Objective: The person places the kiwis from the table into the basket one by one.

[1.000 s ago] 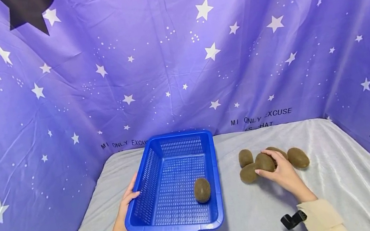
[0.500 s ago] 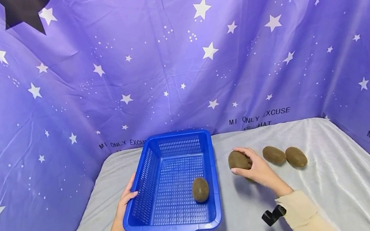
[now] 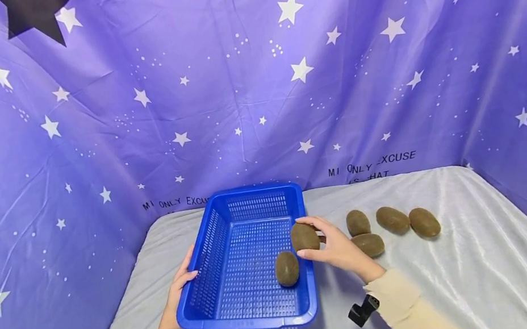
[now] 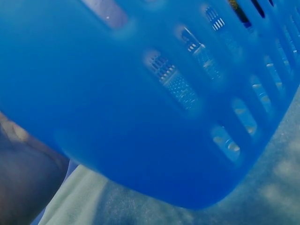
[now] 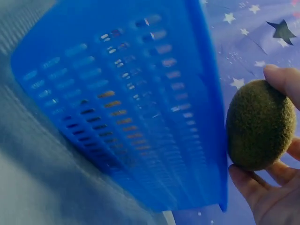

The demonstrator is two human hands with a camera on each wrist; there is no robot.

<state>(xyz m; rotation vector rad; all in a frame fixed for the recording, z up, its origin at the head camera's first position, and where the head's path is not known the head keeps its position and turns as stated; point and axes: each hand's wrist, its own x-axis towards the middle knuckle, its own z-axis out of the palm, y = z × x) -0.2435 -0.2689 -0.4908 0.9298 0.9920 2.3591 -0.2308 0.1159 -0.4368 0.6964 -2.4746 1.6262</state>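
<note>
My right hand (image 3: 335, 246) holds a brown fuzzy kiwi (image 3: 304, 237) between thumb and fingers, over the right rim of a blue plastic basket (image 3: 247, 323). In the right wrist view the held kiwi (image 5: 260, 124) is level with the basket's rim, outside its slotted wall (image 5: 140, 61). Another kiwi (image 3: 287, 269) lies inside the basket, near its right wall. At the basket's left side, my left hand (image 3: 177, 296) grips the rim, with the thumb on top and the other fingers hidden. The left wrist view is mostly filled by the basket's blue wall (image 4: 117, 117).
To the right on the grey cloth (image 3: 468, 281) lie several more kiwis: an upright-looking one (image 3: 358, 222), one just in front (image 3: 369, 245), and a pair (image 3: 392, 220) farther right. A purple star-printed curtain (image 3: 229, 78) stands behind and at both sides.
My right hand has lifted one kiwi from the group and carried it left to the basket's right rim. The left hand and basket stay in place.
</note>
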